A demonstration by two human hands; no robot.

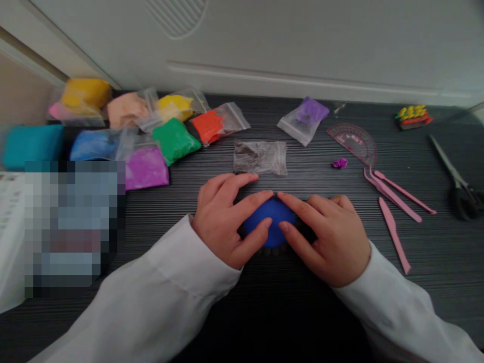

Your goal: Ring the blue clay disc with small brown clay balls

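A blue clay dome (266, 222) lies on the dark table in front of me. Small black clay balls (273, 250) line its near edge. From the left, my left hand (230, 217) grips the dome between thumb and forefinger, its other fingers stretched beyond it. My right hand (327, 234) grips the opposite side the same way, forefinger at the far edge and thumb on top. Both forefinger tips nearly meet at the back. My hands hide the sides of the dome. Just beyond them lies a clear zip bag (260, 157) with a little dark clay.
Several bags of coloured clay, including a green one (176, 141), crowd the left. To the right lie a pink protractor (355, 141), pink tweezers (393, 196), a pink clay knife (394, 234) and scissors (456, 184). A white wall panel (302, 45) borders the back.
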